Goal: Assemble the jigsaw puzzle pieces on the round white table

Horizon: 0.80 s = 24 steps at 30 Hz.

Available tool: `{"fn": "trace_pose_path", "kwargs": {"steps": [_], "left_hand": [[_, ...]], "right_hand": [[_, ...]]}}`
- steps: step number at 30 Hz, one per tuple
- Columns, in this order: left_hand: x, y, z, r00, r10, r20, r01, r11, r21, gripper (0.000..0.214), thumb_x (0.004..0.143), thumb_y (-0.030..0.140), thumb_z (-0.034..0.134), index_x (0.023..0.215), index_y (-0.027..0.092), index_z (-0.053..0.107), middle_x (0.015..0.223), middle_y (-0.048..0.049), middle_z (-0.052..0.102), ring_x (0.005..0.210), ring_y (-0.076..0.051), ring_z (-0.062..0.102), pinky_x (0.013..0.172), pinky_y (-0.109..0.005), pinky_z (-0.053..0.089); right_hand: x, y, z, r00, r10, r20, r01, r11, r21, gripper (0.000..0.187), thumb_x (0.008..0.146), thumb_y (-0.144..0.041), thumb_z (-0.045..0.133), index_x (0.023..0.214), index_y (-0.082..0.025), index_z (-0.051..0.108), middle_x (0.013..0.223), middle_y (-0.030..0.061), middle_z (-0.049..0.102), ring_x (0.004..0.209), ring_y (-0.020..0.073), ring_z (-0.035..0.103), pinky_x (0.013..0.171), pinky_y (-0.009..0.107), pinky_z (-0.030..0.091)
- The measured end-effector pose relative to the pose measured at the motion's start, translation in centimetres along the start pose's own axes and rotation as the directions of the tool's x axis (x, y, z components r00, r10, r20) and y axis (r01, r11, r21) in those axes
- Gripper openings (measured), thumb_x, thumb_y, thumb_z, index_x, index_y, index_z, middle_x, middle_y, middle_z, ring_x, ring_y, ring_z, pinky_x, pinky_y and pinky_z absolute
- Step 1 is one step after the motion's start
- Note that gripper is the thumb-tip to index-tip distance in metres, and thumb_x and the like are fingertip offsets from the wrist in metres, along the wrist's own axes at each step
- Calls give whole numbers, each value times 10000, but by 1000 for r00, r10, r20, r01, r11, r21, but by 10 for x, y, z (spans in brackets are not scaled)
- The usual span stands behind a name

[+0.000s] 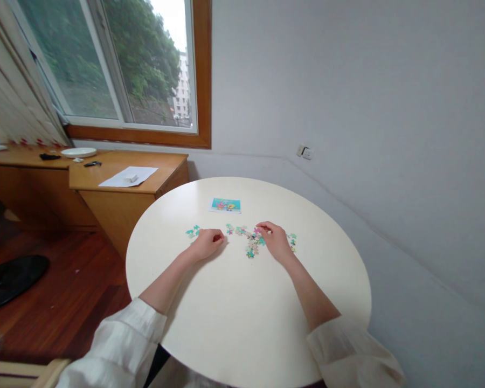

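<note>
Small jigsaw puzzle pieces (252, 251) in teal, pink and beige lie in a loose cluster on the round white table (242, 312). My right hand (275, 241) is over the cluster's right side, thumb and fingers pinched at a pink puzzle piece (257, 230). To the left, my left hand (208, 242) rests with its fingers curled together, and whatever they may hold is hidden. A few teal pieces (192, 232) lie just beyond its wrist, partly covered. Other pieces (293, 241) show to the right of my right hand. Behind them lies a picture card (225, 205) with cartoon figures.
A wooden desk (170, 171) stands at the table's back left, bearing a white sheet of paper (117, 178), a small white block (131, 178) and a white plate (79, 152). The wall (347, 108) borders the table behind and right. A black round base (16, 277) sits on the floor.
</note>
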State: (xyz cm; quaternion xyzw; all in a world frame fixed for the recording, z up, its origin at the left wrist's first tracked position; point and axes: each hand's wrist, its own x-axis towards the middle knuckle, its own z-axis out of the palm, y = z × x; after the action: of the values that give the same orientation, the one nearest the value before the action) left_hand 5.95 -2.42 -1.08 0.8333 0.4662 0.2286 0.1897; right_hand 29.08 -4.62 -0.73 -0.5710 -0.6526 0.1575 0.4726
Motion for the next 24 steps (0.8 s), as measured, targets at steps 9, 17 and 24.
{"fn": "trace_pose_path", "kwargs": {"steps": [9,17,24], "left_hand": [[0,-1,0,1000,-9,17,9,1000,6,249,765,264,436,739,136,648,656,-34,637,595,-130,516,609,-234,361],[-1,-1,0,1000,-9,26,9,1000,-1,245,765,264,433,749,141,643,664,-31,637,605,-130,517,610,-229,360],[-1,0,-1,999,-15,31,15,1000,-6,246,752,268,437,748,143,649,672,-37,643,611,-138,525,625,-239,366]], "right_hand": [[16,61,-38,914,297,-277,-348,924,-160,156,684,-252,525,713,-160,648,713,60,681,669,168,612,641,266,454],[16,84,-26,951,218,-220,-281,906,-318,122,684,-274,555,729,-204,645,724,29,687,701,155,623,670,252,449],[17,84,-28,956,173,-239,-264,861,-434,113,698,-279,557,775,-232,623,692,-9,665,684,142,590,669,252,401]]}}
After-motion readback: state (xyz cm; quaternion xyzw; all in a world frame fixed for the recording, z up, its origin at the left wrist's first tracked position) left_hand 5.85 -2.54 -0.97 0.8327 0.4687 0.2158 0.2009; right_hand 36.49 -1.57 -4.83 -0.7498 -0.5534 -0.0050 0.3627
